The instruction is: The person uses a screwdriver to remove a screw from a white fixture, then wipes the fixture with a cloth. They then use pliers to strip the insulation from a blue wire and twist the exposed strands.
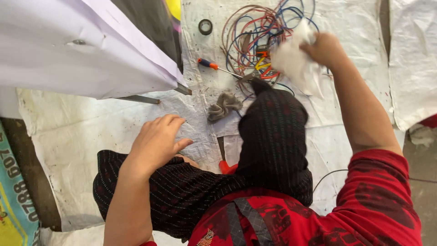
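Clearly the work centres on the bundle of coloured wires (264,34), which lies tangled on the white woven sheet (91,132) covering the floor. The right hand (324,48) is at the right edge of that tangle, clenched around a crumpled white cloth (296,64) that hangs down from the fist towards the person's knee. Just below the wires, on the near side, sit a screwdriver with an orange-and-blue handle (210,64) and what look like orange-handled pliers (263,68); a grey rag (223,105) lies a little further towards the person, and a dark ring (205,27) rests to the left of the wires. The left hand (157,141) is well apart from the tangle — flat and released, fingers spread, resting on the dark-trousered knee and holding nothing.

To handle this well, I would judge that the cloth should stay bunched tight in the fist so no loose corner snags a loop of wire. The free hand could help by steadying the bundle — loose wires will likely slide on the sheet. Whether the cloth touches the wires cannot be told.
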